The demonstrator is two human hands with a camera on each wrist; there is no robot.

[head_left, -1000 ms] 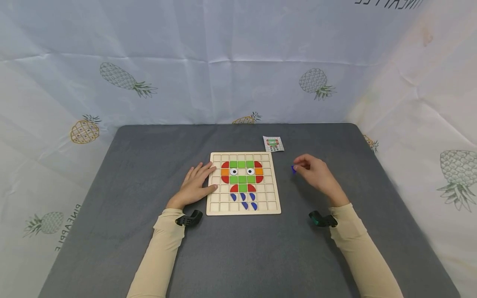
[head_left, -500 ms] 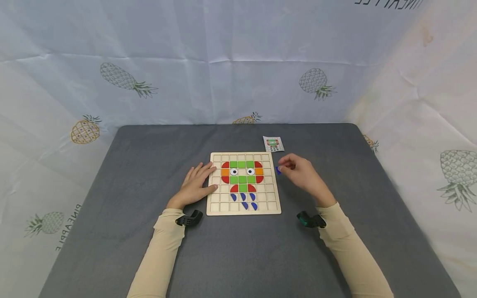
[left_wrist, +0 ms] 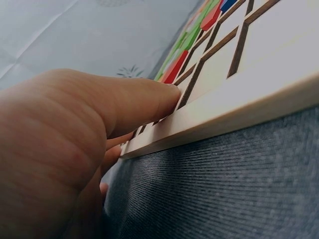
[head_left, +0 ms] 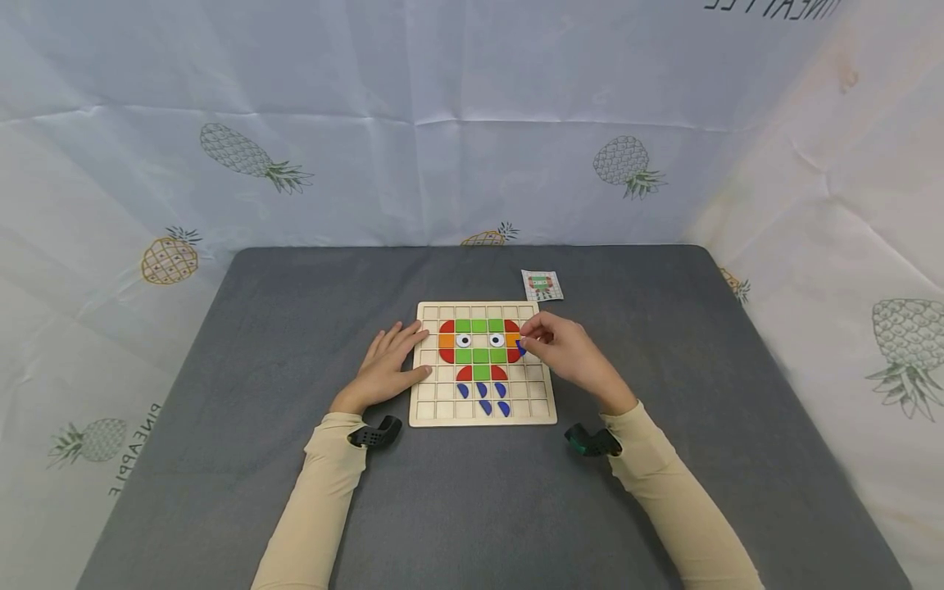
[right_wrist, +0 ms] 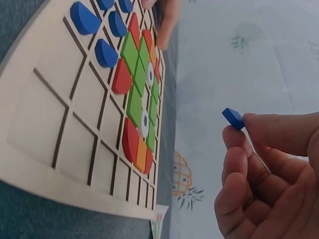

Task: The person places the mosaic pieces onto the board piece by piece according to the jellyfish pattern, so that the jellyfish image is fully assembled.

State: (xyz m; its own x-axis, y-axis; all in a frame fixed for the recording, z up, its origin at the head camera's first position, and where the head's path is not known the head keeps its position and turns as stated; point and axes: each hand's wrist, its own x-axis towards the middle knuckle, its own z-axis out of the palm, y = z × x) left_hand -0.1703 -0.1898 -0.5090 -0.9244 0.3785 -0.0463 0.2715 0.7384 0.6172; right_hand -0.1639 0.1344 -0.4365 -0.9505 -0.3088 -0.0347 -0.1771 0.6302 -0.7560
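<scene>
A square wooden grid board lies on the table, with green, red and orange tiles, two eye pieces and several blue half-round pieces set in its cells. My left hand rests at the board's left edge, fingers spread; in the left wrist view the thumb touches the rim. Over the board's right side, my right hand pinches a small blue piece between thumb and fingertip. In the right wrist view that piece is held up, apart from the board.
A small printed card with a matching coloured pattern lies behind the board's far right corner. The dark grey tabletop surrounds the board. A pineapple-print cloth hangs behind the table.
My right hand has moved left with the blue piece, from the bare table beside the board to above its right side. The left hand has stayed in place.
</scene>
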